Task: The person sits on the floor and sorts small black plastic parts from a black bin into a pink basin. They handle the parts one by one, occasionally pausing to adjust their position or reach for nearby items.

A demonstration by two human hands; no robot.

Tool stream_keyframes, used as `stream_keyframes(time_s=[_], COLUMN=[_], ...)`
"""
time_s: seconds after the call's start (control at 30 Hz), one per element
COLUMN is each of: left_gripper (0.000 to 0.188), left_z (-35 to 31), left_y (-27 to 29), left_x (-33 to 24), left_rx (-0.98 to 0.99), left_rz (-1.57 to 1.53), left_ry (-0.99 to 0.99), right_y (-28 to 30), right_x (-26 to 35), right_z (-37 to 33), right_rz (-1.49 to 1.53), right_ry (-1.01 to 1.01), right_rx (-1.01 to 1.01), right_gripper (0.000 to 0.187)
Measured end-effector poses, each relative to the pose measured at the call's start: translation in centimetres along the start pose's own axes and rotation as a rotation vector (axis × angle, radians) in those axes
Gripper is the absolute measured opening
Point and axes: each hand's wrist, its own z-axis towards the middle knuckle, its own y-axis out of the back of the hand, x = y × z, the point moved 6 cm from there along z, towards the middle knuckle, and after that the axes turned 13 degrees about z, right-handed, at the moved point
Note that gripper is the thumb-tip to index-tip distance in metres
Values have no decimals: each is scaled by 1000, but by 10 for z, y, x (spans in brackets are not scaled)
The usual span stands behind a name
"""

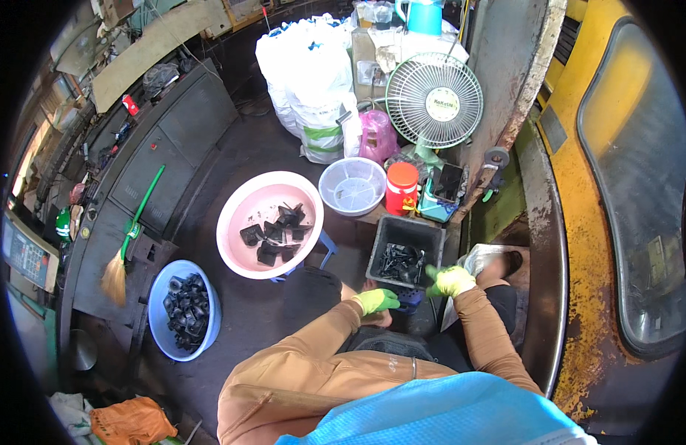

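Both my hands wear yellow-green gloves. My left hand (378, 300) is just below the near left corner of a black crate (438, 245), its fingers drawn together; anything in them is too small to make out. My right hand (453, 282) hovers by the crate's near right corner, with fingers apart and slightly smeared; I see nothing held in it. Inside the crate lie loose black parts (402, 261). A pink basin (239, 215) to the left has black angular pieces (272, 236) in it. Farther left, a blue tub (156, 304) is filled with black molded parts (187, 311).
Beyond the crate stand a clear plastic basin (352, 185), a red jug (402, 194) and a green fan (435, 100). White sacks (309, 81) rise at the back. A broom (127, 252) leans against the grey cabinet on the left. A yellow machine door (580, 185) flanks the right.
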Motion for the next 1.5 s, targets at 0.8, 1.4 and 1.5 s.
stream_keyframes(time_s=[0.8, 1.4, 1.5], left_gripper=[42, 48, 51], left_z=[54, 52, 50], left_y=[34, 34, 28], left_x=[-9, -18, -15], left_rx=[845, 781, 895], left_rz=[-601, -672, -834], left_ry=[62, -92, 161], right_y=[-16, -27, -29], right_x=[16, 17, 16], right_z=[6, 10, 10], right_rz=[235, 190, 186], right_ry=[83, 187, 181], right_rx=[169, 153, 144], right_gripper=[67, 61, 60])
